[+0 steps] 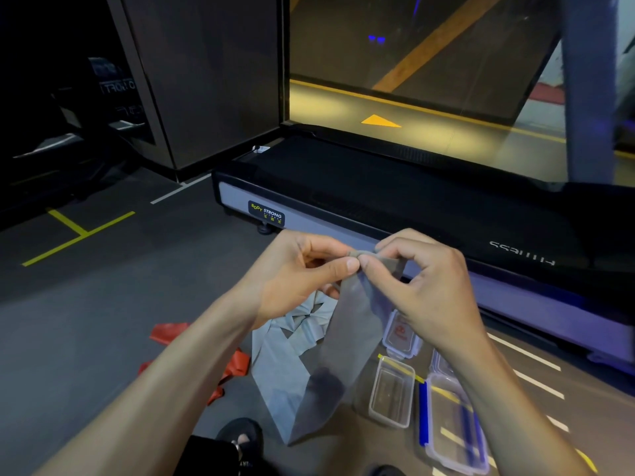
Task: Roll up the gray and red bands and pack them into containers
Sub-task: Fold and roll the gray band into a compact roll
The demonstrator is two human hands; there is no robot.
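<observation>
Evidently thin, limp and light, the gray band [347, 324] drapes to the floor while left hand [302, 269] and right hand [422, 280] pinch its top edge, the natural place to grip for rolling.

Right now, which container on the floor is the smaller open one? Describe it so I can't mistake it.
Start at the treadmill and come down past the right hand to the floor. The smaller open container sits just right of the hanging gray band. It is a lidless clear tub, left of the bigger blue-clipped container and below a loose lid.
</observation>
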